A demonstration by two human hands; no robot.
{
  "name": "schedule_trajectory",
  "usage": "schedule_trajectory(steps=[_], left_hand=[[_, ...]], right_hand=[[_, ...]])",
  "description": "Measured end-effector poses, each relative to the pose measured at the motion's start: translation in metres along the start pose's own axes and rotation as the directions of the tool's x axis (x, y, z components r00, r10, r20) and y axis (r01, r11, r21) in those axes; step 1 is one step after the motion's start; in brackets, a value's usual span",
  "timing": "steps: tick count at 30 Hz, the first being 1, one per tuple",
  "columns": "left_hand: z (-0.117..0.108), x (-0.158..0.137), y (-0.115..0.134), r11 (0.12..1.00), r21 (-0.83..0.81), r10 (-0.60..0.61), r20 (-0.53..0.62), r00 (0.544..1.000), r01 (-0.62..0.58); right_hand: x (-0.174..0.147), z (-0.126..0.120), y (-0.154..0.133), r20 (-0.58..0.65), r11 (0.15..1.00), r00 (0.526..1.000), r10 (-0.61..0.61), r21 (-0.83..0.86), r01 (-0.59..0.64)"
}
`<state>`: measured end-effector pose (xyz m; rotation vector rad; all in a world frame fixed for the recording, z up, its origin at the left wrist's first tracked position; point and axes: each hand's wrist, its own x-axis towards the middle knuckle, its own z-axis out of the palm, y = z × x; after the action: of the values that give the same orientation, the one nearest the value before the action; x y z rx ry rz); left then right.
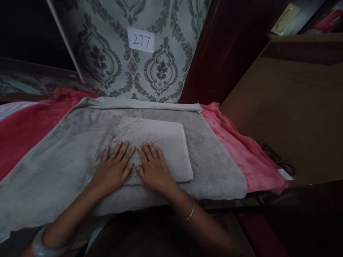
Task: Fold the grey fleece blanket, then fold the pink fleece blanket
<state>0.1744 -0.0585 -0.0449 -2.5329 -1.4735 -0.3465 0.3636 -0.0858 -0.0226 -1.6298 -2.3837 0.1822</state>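
Grey blanket [214,157] beneath, both hands [154,172] partly hide folded cloth [166,142].

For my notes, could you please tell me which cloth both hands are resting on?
The folded grey cloth, with left hand and right hand flat on it; the larger grey cloth lies spread beneath, over the pinkish-red cloth.

Left hand [111,173] lies palm down, fingers [123,150] slightly spread toward one o'clock, left forearm [77,210] entering from seven. Right hand [155,173] mirrors it, fingers toward eleven, right forearm [184,201] from five.
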Motion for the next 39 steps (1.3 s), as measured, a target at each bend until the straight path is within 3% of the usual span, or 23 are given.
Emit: schedule_trajectory(steps=[4, 9, 12, 14, 17, 20, 22, 24, 28, 31, 35, 39], left_hand=[[0.01, -0.001, -0.006, 0.998, 0.019, 0.059, -0.124, 0.991, -0.057], [0.013, 0.001, -0.011, 0.991, 0.052, 0.133, -0.231, 0.964, -0.124], [0.016, 0.0, -0.012, 0.989, 0.053, 0.147, -0.27, 0.952, -0.137], [0.017, 0.0, -0.013, 0.988, 0.057, 0.153, -0.287, 0.946, -0.142], [0.018, 0.0, -0.014, 0.988, 0.073, 0.152, -0.289, 0.945, -0.136], [0.018, 0.001, -0.015, 0.988, 0.092, 0.147, -0.282, 0.948, -0.126], [0.019, 0.0, -0.015, 0.986, 0.107, 0.153, -0.286, 0.946, -0.127], [0.021, -0.003, -0.016, 0.985, 0.116, 0.159, -0.292, 0.943, -0.13], [0.016, -0.005, -0.021, 0.993, 0.061, 0.111, -0.218, 0.97, -0.1], [-0.006, 0.018, -0.026, 0.996, -0.08, 0.026, -0.057, 0.998, -0.031], [-0.036, 0.095, -0.023, 0.978, -0.204, -0.032, 0.094, 0.995, 0.051], [-0.025, 0.156, -0.016, 0.975, -0.091, -0.177, 0.25, 0.952, 0.205]], right_hand=[[-0.032, -0.008, 0.037, 0.011, 0.983, 0.984, 0.18, -0.025, -0.179], [-0.078, -0.014, 0.077, 0.005, 0.916, 0.917, 0.398, -0.052, -0.397], [-0.085, -0.025, 0.093, -0.001, 0.873, 0.873, 0.488, -0.033, -0.487], [-0.071, -0.04, 0.096, -0.074, 0.872, 0.87, 0.487, -0.009, -0.489], [-0.019, -0.064, 0.083, -0.177, 0.946, 0.93, 0.321, 0.019, -0.323], [0.049, -0.073, 0.065, -0.118, 0.991, 0.984, 0.133, 0.027, -0.131], [0.084, -0.066, 0.061, -0.058, 0.995, 0.994, 0.09, 0.04, -0.088], [0.106, -0.051, 0.065, 0.002, 0.99, 0.991, 0.134, 0.045, -0.134], [0.113, -0.025, 0.079, 0.002, 0.98, 0.981, 0.194, 0.038, -0.193], [0.111, -0.019, 0.082, -0.008, 0.982, 0.982, 0.187, 0.031, -0.186], [0.11, -0.02, 0.08, -0.024, 0.984, 0.983, 0.179, 0.026, -0.179], [0.111, -0.018, 0.08, -0.044, 0.984, 0.984, 0.174, 0.036, -0.172]])
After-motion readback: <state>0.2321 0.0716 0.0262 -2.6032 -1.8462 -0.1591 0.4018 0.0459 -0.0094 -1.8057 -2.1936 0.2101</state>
